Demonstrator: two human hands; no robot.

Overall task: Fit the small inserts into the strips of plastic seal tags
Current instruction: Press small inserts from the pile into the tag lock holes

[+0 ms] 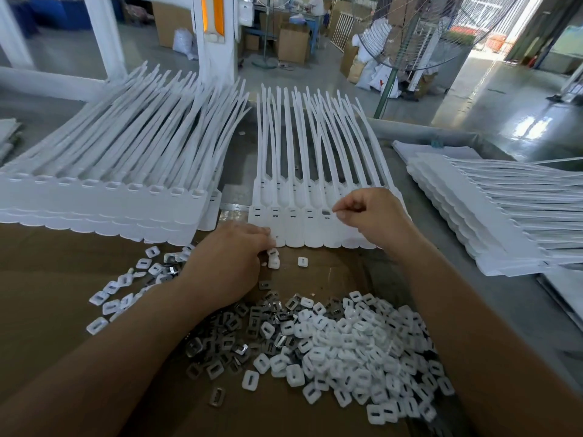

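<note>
A strip of white plastic seal tags [293, 228] lies in front of me with its tails fanning away. One tag socket holds a grey metal insert [325, 212]. My right hand [369, 212] hovers over that end of the strip, thumb and forefinger pinched together just right of the insert; what they pinch is too small to see. My left hand [230, 263] rests on the cardboard at the strip's near edge, fingers curled over small white caps [273, 258]. A heap of white caps and metal inserts [331, 339] lies close to me.
A tall stack of tag strips [104, 197] sits to the left and another stack [492, 209] to the right. Loose caps [126, 288] are scattered on the brown cardboard [47, 279]. A standing fan [407, 36] and boxes are beyond the table.
</note>
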